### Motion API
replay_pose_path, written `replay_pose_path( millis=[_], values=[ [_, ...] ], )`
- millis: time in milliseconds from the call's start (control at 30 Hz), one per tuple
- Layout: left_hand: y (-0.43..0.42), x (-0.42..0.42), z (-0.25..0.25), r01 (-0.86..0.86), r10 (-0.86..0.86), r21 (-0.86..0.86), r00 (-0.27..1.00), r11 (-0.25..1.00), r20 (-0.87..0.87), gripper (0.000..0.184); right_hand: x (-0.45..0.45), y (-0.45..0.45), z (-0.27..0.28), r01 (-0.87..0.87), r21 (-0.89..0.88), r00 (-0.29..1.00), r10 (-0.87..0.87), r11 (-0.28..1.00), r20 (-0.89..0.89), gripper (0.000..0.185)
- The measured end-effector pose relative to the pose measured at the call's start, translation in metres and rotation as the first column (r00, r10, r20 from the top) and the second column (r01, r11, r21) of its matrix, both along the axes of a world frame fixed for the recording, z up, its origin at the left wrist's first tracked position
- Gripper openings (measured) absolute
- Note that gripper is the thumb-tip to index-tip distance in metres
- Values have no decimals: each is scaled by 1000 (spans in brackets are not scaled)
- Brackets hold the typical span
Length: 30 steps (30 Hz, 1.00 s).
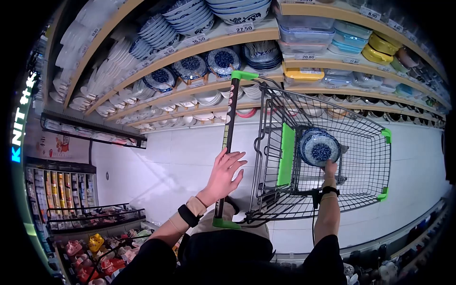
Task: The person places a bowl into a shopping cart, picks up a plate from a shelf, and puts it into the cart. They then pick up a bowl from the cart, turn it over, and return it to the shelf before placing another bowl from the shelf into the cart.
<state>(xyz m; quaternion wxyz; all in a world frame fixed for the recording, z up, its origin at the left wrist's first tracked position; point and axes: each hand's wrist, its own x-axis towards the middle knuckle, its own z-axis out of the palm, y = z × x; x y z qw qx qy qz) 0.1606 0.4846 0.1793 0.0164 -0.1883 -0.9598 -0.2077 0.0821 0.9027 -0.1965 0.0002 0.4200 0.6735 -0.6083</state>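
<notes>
A wire shopping cart (361, 180) with green corner pieces stands in front of me. Inside its basket, my right hand (330, 167) grips the near rim of a blue-and-white patterned plate (320, 148). Another blue-patterned plate (305, 137) shows partly from under it. My left hand (228, 171) rests by the cart's dark push bar (228, 123), its fingers spread and nothing held. Black bands circle both wrists.
Shelves ahead carry stacked blue-patterned bowls (187, 19), displayed plates (190, 67) and lidded plastic containers (306, 35). At the lower left is a rack of colourful shoes (97, 242). More goods line the lower right edge.
</notes>
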Motion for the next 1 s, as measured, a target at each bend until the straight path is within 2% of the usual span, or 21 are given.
replay_pose_path(
  millis=[67,100,133,267,367,400,467,533,567,600,667,700,1000],
  values=[
    [-2,0,-1,11,-10,21,1000,1000,-24,27,4,10,-2,-57,125,998,53,991,39,44],
    [-2,1,-1,15,-14,34,999,999,-45,26,13,10,10,-26,-32,995,23,999,-99,45],
    [-3,2,-3,18,-15,43,998,999,-60,26,12,8,25,3,-84,998,-9,996,-64,43],
    [-7,3,-8,31,-22,74,993,997,-112,24,27,3,90,-28,-119,1000,28,992,1,31],
    [-10,7,-11,39,-24,108,991,993,-132,24,45,4,115,-76,-125,996,71,989,-44,27],
    [-10,4,-12,44,-26,124,989,991,-143,23,49,4,125,-86,-91,996,87,992,7,26],
    [-8,4,-11,49,-21,159,985,986,-172,23,65,2,143,-79,-98,995,73,992,-67,24],
    [-10,4,-13,53,-23,166,984,985,-176,22,78,-16,194,-52,-229,993,27,972,-112,23],
    [-10,4,-14,57,-24,177,983,982,-183,22,82,-8,185,-58,-172,997,48,983,-60,24],
    [-9,1,-15,61,-26,178,980,982,-196,22,87,-14,203,-44,-161,999,39,986,-37,25],
    [-10,4,-18,67,-32,171,979,983,-203,21,96,-17,221,-97,-153,992,83,983,-96,27],
    [-10,4,-18,74,-39,170,979,983,-202,21,93,-10,209,-88,-89,996,85,992,-41,27],
    [-8,7,-12,61,-37,153,987,986,-156,21,88,6,183,-72,-133,996,66,988,-53,29]
  ],
)
